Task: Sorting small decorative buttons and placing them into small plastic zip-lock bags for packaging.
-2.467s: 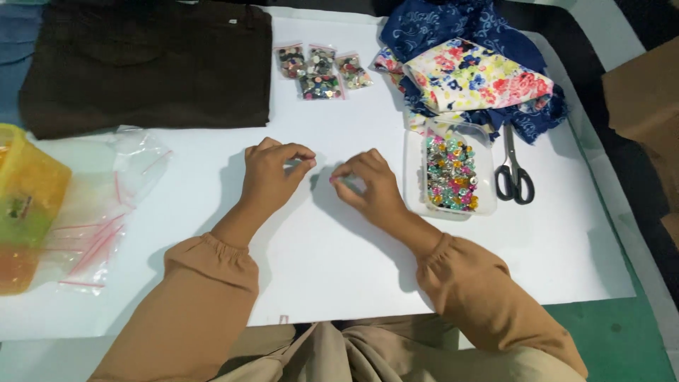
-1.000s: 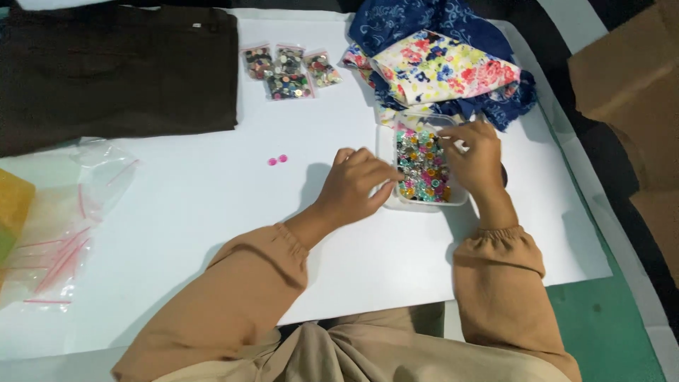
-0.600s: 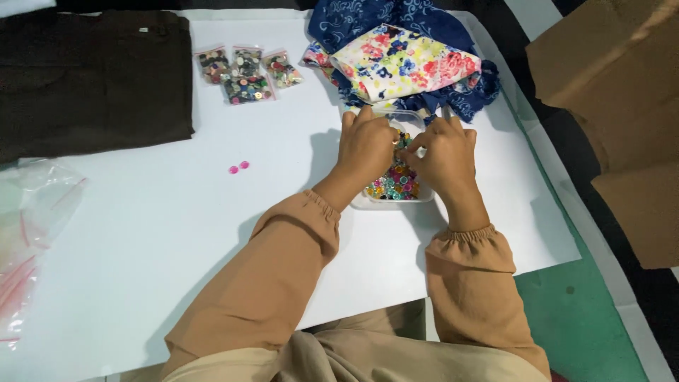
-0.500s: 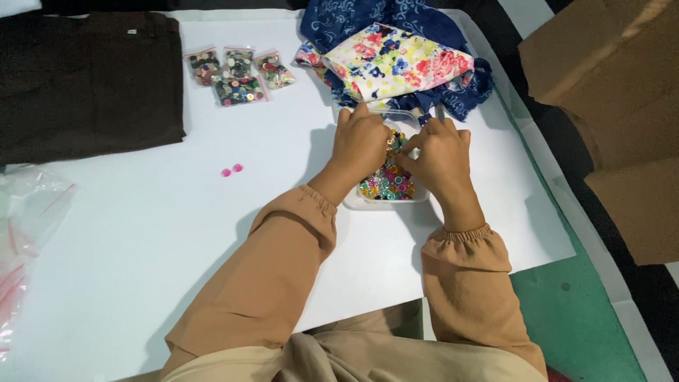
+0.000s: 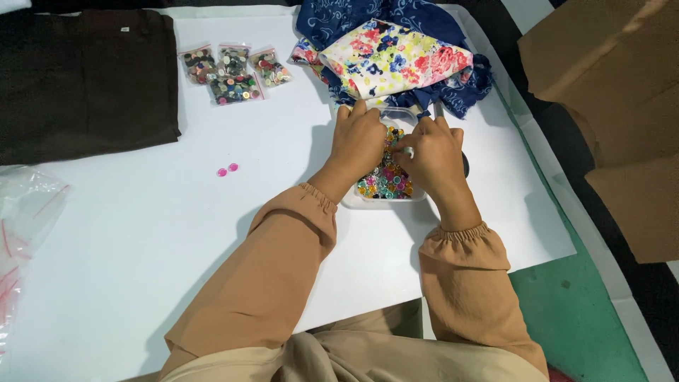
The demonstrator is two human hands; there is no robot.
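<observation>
Your left hand (image 5: 359, 141) and right hand (image 5: 433, 150) curl over the clear button tub (image 5: 385, 180), fingers pinching to sort; grip contents unclear. Two pink buttons (image 5: 227, 170) lie at 9 o'clock.

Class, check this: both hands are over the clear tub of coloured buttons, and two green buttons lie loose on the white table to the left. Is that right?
Not quite. The head view shows both hands, left and right, over the clear tub of coloured buttons, but the two loose buttons on the white table are pink, not green.
</observation>
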